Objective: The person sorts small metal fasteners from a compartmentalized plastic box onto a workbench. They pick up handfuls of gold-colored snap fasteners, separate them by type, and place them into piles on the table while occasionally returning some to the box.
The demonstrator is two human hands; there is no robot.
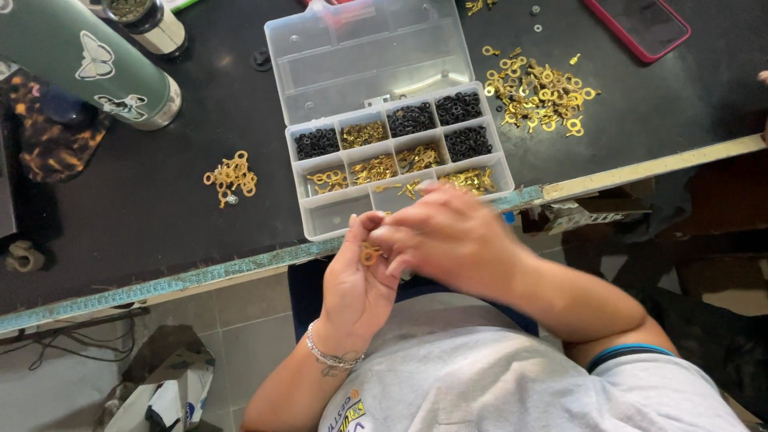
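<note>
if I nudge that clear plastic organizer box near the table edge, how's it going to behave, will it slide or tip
The clear organizer box would probably slide easily: thin plastic on a smooth dark table. Its open lid lies back flat, so tipping seems unlikely. The front edge sits near the table's edge, though, so a push toward you could drop it and spill the small gold and black parts.

Gold ring terminals [370, 254]: a small cluster of shiny brass-coloured pieces with round eyelets, bunched together in my cupped left hand [356, 276], just below the centre of the frame. My right hand [448, 236] lies over them, its fingers [400, 236] touching the cluster, so only a few rings show between the two hands, past the near edge of the counter [160, 216].
</note>
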